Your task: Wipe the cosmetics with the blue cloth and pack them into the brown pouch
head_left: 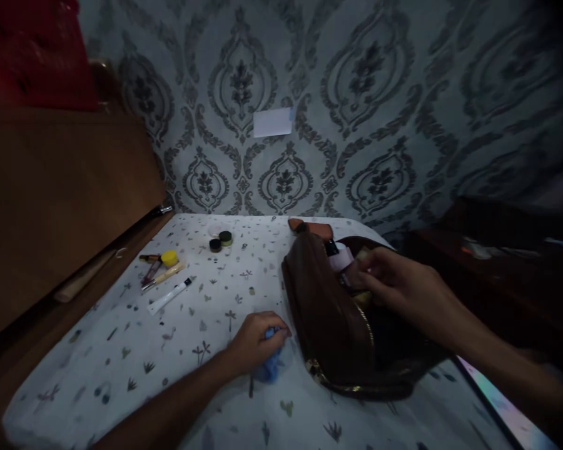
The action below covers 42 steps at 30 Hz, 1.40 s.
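A brown zippered bag (328,312) lies unzipped on the patterned white cloth (216,337). My right hand (406,284) is at its opening, fingers pinched at the top of a small dark item (353,276) whose kind I cannot make out. Beside that item, a pale pink container (341,258) shows inside the bag. Just left of the bag, my left hand (256,340) rests closed around a crumpled blue cloth (268,370), part of which hangs below the fingers.
Left on the table are a white tube (169,297), a slim pale tube (164,277), a yellow round container (169,257) and two small dark-lidded jars (220,240). An orange-brown item (316,230) lies behind the bag. A wooden cabinet (65,212) borders the left; the patterned wall (281,69) stands behind.
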### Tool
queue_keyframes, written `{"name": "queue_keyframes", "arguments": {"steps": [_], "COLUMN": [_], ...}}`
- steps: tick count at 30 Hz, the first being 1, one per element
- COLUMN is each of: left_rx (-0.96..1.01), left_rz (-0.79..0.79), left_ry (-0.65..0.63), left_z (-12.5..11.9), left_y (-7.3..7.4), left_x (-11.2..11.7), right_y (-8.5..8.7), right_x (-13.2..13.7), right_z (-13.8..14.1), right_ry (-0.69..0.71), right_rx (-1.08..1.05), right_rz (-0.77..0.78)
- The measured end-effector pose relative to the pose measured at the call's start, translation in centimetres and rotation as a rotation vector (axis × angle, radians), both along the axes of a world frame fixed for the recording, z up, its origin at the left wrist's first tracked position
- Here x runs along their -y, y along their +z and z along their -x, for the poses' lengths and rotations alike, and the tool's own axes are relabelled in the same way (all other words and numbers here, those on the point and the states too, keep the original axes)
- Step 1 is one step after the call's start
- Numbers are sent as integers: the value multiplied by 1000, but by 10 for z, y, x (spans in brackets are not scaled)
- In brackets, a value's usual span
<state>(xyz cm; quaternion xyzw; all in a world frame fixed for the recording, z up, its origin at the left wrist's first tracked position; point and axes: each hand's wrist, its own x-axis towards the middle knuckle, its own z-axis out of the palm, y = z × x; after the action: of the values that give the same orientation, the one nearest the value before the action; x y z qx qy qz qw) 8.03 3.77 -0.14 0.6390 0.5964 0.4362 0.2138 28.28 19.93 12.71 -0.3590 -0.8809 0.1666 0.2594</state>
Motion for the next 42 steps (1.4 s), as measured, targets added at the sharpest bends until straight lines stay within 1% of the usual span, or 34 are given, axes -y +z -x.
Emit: {"name": "queue_keyframes", "arguments": {"steps": [3, 6, 8, 11, 12, 13, 14, 15, 16, 18, 19, 20, 22, 23, 24, 26, 28, 29, 30, 31, 33, 36, 38, 40, 42], "left_rx": [-56, -151, -234, -378, -427, -476, -525, -571, -615, -693, -726, -757, -809, -832, -852, -882, -902, -909, -913, -916, -920, -874, -762, -595, -435], "left_rz": [-1, -6, -5, 21, 39, 61, 88, 120, 157, 240, 285, 328, 408, 440, 466, 506, 519, 518, 520, 522, 514, 421, 297, 174, 64], "left_ry": [0, 39, 110, 282, 344, 404, 462, 517, 571, 670, 711, 738, 758, 750, 735, 723, 716, 706, 698, 694, 684, 652, 592, 511, 449], "left_z": [7, 24, 40, 65, 73, 81, 88, 95, 102, 115, 121, 125, 132, 134, 136, 139, 142, 143, 144, 144, 142, 130, 116, 100, 85], "left_y": [3, 7, 10, 18, 21, 24, 27, 30, 32, 35, 35, 36, 35, 34, 34, 34, 34, 35, 36, 37, 40, 42, 40, 38, 37], "left_x": [4, 10, 15, 23, 25, 26, 28, 30, 32, 36, 39, 42, 47, 49, 51, 53, 55, 55, 56, 56, 55, 48, 41, 35, 32], "right_y": [2, 4, 5, 5, 3, 1, -3, -8, -14, -28, -35, -43, -60, -69, -78, -98, -116, -124, -130, -135, -142, -145, -145, -145, -145], "right_x": [3, 6, 12, 34, 45, 59, 73, 88, 102, 129, 141, 150, 164, 168, 170, 171, 169, 167, 166, 166, 166, 166, 165, 165, 163], "right_z": [-2, -6, -9, -8, -6, -2, 3, 10, 18, 39, 51, 64, 90, 103, 115, 135, 147, 150, 152, 152, 151, 146, 143, 140, 139], "right_ry": [-16, -53, -98, -169, -149, -103, 8, 140, 285, 542, 624, 652, 664, 635, 609, 515, 429, 397, 369, 363, 371, 368, 352, 355, 367], "right_rx": [49, 69, 66, -53, -119, -205, -250, -246, -224, -215, -194, -182, -201, -218, -247, -337, -388, -392, -422, -443, -482, -546, -599, -621, -615], "right_rz": [12, -9, -127, -423, -488, -523, -548, -530, -487, -323, -223, -127, 59, 175, 306, 638, 956, 1061, 1112, 1139, 1142, 1109, 1020, 899, 833]}}
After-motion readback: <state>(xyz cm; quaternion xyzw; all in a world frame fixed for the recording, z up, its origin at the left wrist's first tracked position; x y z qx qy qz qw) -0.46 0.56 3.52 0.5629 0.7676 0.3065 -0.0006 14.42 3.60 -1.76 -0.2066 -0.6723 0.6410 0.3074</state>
